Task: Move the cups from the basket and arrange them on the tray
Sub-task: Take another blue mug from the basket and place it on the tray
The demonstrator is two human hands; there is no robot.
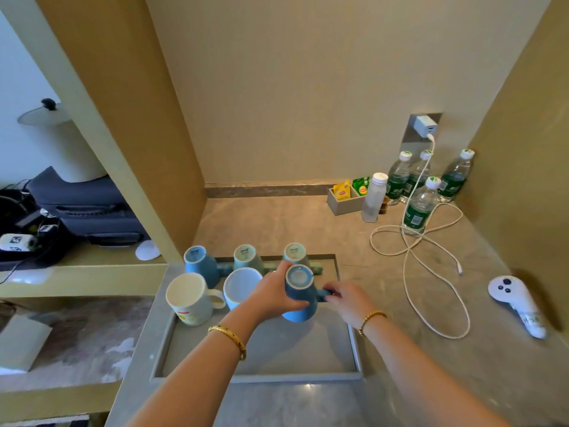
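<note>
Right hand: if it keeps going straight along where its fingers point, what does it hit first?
The right hand points left, fingers at the handle of the blue cup held upside down by the left hand. So it meets that cup first; it looks already in contact, though depth is unclear.

I see six ceramic cups [300, 292] inverted on the grey rectangular tray [255, 377], crowding its far edge.

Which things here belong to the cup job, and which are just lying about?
Job: grey tray; blue cup held upside down by left hand and right hand; five other cups on the tray.

Lying about: water bottles, charger cable, tea-bag box, white controller.
</note>
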